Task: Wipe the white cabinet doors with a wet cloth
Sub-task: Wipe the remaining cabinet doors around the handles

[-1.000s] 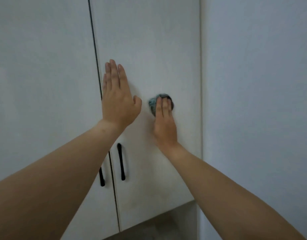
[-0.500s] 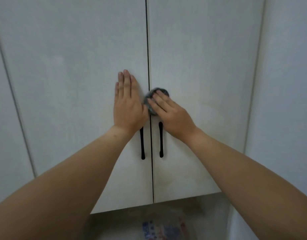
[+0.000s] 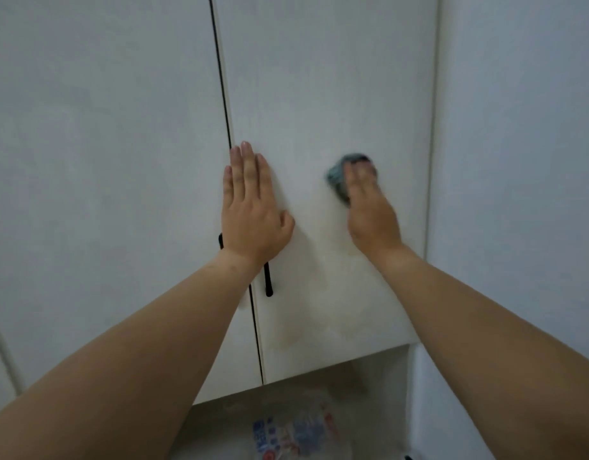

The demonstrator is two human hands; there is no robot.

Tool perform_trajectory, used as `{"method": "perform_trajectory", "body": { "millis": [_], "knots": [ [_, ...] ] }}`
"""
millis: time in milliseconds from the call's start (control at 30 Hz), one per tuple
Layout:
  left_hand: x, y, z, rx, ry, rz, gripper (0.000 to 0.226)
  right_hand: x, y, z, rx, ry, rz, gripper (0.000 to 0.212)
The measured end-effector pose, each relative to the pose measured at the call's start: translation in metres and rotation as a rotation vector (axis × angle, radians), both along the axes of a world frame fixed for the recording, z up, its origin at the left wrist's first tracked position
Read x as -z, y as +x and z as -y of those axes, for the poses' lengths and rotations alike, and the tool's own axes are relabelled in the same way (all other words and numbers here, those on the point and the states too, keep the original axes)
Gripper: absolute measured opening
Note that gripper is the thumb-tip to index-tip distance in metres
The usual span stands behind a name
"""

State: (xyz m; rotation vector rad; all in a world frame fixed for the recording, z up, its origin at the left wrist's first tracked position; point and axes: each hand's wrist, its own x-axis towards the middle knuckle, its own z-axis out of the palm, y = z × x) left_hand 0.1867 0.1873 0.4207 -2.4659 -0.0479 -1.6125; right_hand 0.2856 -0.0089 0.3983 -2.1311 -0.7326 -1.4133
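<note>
On the right cabinet door (image 3: 319, 94), the flat right hand (image 3: 369, 207) presses the cloth (image 3: 336, 180); left hand (image 3: 250, 207) open.

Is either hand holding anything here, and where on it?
Right hand presses the cloth to the door under its fingers; left hand holds nothing.

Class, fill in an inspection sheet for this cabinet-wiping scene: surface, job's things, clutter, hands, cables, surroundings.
Surface: right cabinet door, white, with yellowish staining near its lower edge.
Job's things: grey-blue cloth, bunched against the right door; left cabinet door beside it.
Clutter: printed plastic bag in the recess below the doors.
Hands: left hand flat on the right door beside the gap; right hand presses the cloth with straight fingers.
Cables: nothing seen.
Surroundings: black door handle partly hidden by the left wrist; plain wall to the right.
</note>
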Motion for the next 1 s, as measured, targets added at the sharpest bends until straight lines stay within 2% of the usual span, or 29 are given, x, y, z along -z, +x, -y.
{"method": "perform_trajectory", "body": {
  "millis": [67,100,167,267,300,333,433,500,567,633,700,733,800,867,1000],
  "knots": [
    [-0.002,0.002,0.006,-0.01,0.002,-0.005,0.095,-0.002,0.008,0.01,0.098,0.437,-0.298,0.068],
    [-0.006,0.003,0.011,-0.005,0.009,-0.006,0.095,-0.001,0.005,0.002,0.137,0.503,-0.341,0.069],
    [-0.014,0.011,0.022,0.01,0.033,-0.003,0.094,0.008,-0.002,-0.02,0.068,0.384,-0.176,0.067],
    [-0.021,0.024,0.036,0.035,0.034,0.009,0.091,0.015,0.004,-0.019,-0.066,-0.129,0.116,0.06],
    [-0.022,0.028,0.038,0.028,0.025,0.002,0.093,0.009,0.012,-0.005,-0.045,-0.159,0.155,0.059],
    [-0.022,0.03,0.039,0.017,0.02,-0.01,0.097,0.004,0.021,0.01,-0.008,-0.08,0.111,0.06],
    [-0.02,0.031,0.039,-0.008,0.015,-0.021,0.103,0.0,0.046,0.053,0.123,0.438,-0.215,0.061],
    [-0.02,0.032,0.039,-0.001,0.016,-0.019,0.104,0.007,0.04,0.045,0.173,0.56,-0.288,0.061],
    [-0.02,0.034,0.041,-0.006,0.008,-0.011,0.105,0.015,0.024,0.014,0.129,0.499,-0.204,0.06],
    [-0.02,0.035,0.043,-0.005,-0.002,-0.012,0.106,0.022,0.013,-0.001,0.035,0.264,-0.087,0.058],
    [-0.019,0.035,0.042,-0.003,-0.006,-0.007,0.106,0.015,0.016,0.01,0.029,0.069,0.025,0.055],
    [-0.019,0.034,0.041,0.002,-0.004,-0.009,0.106,0.012,0.021,0.021,0.066,0.082,0.004,0.055],
    [-0.021,0.033,0.041,0.006,0.008,-0.02,0.106,0.009,0.024,0.036,0.172,0.273,-0.098,0.058],
    [-0.021,0.031,0.039,0.0,0.022,-0.039,0.106,0.013,0.008,0.025,0.235,0.374,-0.163,0.056],
    [-0.02,0.022,0.031,0.065,0.034,-0.023,0.102,0.02,-0.028,-0.02,0.161,0.414,-0.184,0.038]
  ]
}}
